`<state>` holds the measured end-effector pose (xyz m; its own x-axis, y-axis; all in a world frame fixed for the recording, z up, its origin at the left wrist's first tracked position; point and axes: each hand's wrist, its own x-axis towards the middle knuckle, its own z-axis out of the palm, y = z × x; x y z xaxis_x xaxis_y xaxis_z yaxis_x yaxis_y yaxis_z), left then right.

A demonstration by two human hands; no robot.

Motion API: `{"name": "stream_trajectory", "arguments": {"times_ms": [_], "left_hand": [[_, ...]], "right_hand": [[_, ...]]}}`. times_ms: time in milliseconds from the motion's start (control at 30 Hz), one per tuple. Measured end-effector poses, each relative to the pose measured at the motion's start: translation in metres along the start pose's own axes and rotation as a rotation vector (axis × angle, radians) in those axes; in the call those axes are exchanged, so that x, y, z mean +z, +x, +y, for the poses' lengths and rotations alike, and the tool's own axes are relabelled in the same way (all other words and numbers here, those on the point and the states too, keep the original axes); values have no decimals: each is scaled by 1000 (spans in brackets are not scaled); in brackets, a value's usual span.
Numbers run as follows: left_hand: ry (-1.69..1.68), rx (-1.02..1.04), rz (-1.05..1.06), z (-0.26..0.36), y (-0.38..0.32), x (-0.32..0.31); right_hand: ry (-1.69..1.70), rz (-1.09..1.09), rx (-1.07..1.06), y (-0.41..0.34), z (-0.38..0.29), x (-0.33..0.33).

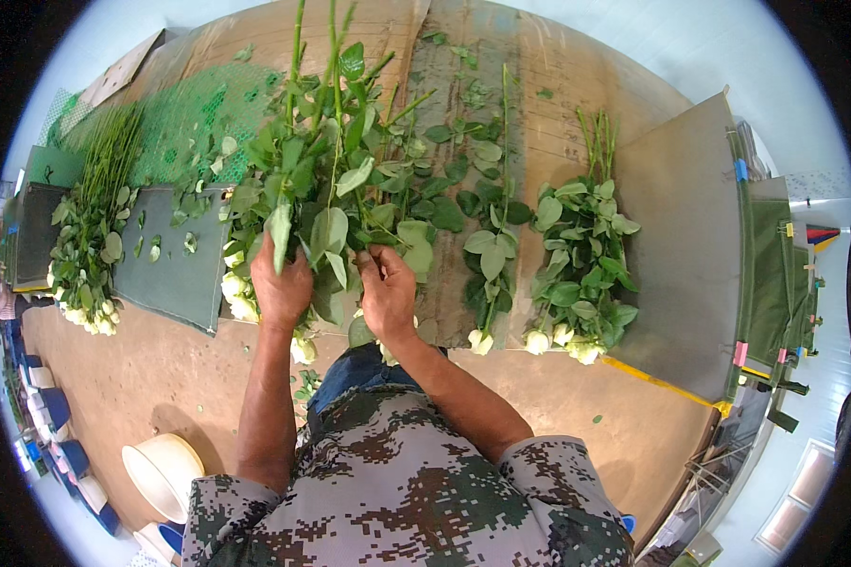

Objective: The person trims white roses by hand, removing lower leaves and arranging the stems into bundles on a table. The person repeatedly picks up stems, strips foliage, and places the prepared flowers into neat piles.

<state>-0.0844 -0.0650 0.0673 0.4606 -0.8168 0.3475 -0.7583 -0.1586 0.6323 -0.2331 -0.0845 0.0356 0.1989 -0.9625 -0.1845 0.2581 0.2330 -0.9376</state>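
Observation:
Long-stemmed white roses lie before me on the work table, blooms toward me. My left hand is closed around leafy rose stems at the centre left, its fingers partly behind leaves. My right hand has thumb and forefinger pinched together at the leaves of a rose just right of it; whether a stem is between them is hidden. A single rose lies to the right of my right hand. Beyond it is a small bunch of white roses. A larger bunch lies at the far left.
Green plastic netting and a dark mat with loose leaves cover the table's left part. A grey panel borders the right side. A cream bucket stands on the floor at lower left, with several blue and white containers beyond.

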Motion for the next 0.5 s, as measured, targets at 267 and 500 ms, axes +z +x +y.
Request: {"name": "stream_trajectory", "arguments": {"times_ms": [267,500], "left_hand": [[-7,-208,74,-36,10,-37],[-172,-293,-143,-68,-24,-20]], "right_hand": [[74,312,231,25,-7,-86],[-424,156,259,36,66,-136]]}}
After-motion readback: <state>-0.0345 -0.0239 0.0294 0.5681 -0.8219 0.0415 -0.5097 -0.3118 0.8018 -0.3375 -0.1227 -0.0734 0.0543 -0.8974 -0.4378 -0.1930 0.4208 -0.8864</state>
